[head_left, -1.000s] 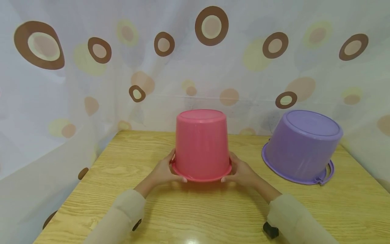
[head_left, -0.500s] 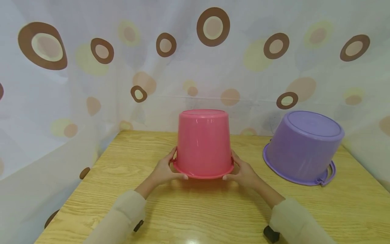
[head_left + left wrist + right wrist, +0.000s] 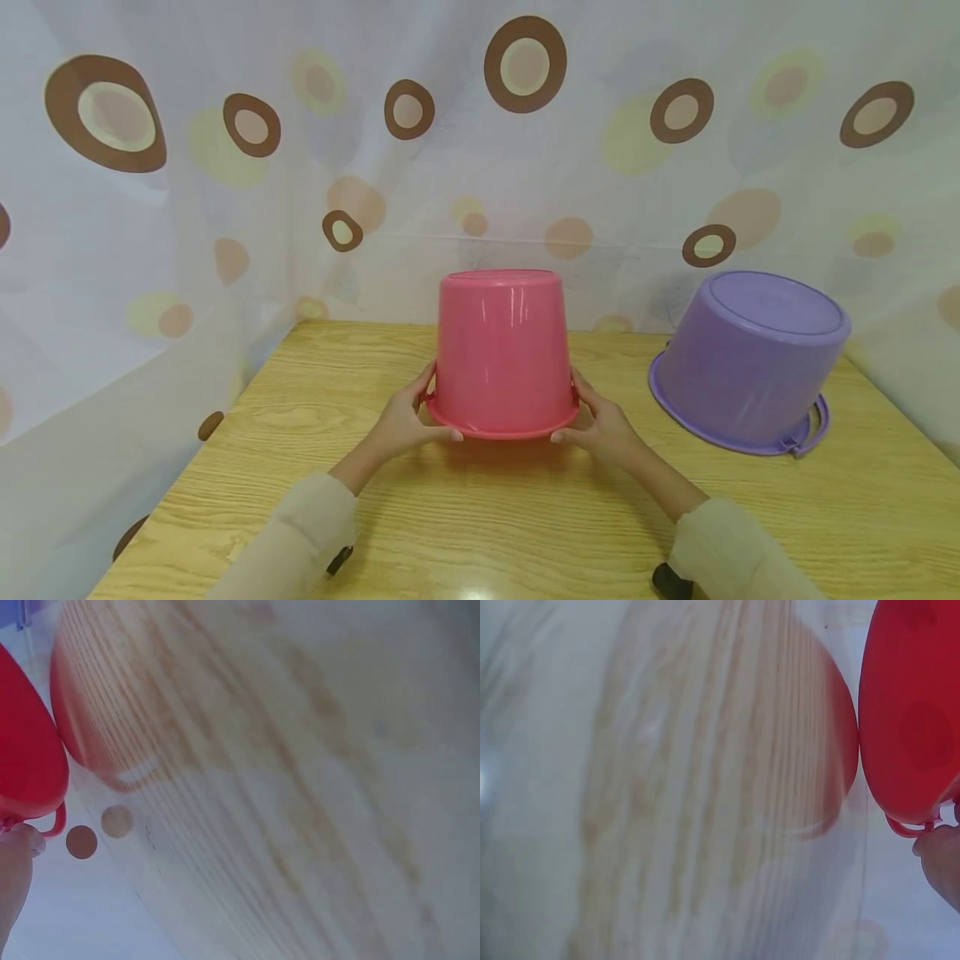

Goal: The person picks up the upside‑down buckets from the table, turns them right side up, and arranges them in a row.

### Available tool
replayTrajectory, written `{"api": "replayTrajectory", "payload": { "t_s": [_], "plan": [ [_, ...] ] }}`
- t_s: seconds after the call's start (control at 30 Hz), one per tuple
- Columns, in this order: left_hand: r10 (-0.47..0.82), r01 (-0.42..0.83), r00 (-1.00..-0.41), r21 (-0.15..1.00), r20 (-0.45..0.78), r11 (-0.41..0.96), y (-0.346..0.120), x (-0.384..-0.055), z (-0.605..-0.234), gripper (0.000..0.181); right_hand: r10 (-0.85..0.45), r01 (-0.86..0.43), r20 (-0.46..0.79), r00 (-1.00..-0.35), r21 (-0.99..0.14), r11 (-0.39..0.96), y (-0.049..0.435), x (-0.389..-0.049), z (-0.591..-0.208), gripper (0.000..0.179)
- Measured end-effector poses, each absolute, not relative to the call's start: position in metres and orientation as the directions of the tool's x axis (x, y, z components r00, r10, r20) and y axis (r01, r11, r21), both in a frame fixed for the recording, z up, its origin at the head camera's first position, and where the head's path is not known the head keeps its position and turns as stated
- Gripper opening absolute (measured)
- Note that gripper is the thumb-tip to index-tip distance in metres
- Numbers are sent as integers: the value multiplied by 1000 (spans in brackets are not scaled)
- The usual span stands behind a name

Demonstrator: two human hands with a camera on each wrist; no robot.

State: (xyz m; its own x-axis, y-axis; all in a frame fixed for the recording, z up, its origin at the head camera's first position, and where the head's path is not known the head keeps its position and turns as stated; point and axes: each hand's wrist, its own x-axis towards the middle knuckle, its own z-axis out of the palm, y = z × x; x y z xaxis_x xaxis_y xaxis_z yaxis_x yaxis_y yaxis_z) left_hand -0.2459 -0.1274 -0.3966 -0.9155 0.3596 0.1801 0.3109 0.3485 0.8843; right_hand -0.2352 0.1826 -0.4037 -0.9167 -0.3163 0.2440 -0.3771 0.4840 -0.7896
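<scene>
A pink bucket stands upside down at mid-table, base upward. My left hand grips its rim from the left, with the thumb along the front edge. On the opposite side my right hand grips the rim in the same way. The bucket looks red in the left wrist view, where a small part of the left hand shows beside a red loop at the rim. In the right wrist view the right hand touches the rim near a similar loop. Most fingers are hidden behind the bucket.
A purple bucket leans upside down at the right of the wooden table, its handle at the right side. A patterned curtain hangs behind and along the left. Glossy tabletop reflections show in both wrist views.
The pink bucket, held in both hands, has shifted slightly right in the head view, and its front rim sits a little higher. The purple bucket has kept its place.
</scene>
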Motion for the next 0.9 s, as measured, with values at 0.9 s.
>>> {"api": "replayTrajectory", "payload": {
  "t_s": [0.9],
  "plan": [
    [228, 433, -895, 870, 384, 237, -122, -244, -401, 76, -116, -593, 593, -797, -728, 344, 173, -231, -407, 51]
  ]
}}
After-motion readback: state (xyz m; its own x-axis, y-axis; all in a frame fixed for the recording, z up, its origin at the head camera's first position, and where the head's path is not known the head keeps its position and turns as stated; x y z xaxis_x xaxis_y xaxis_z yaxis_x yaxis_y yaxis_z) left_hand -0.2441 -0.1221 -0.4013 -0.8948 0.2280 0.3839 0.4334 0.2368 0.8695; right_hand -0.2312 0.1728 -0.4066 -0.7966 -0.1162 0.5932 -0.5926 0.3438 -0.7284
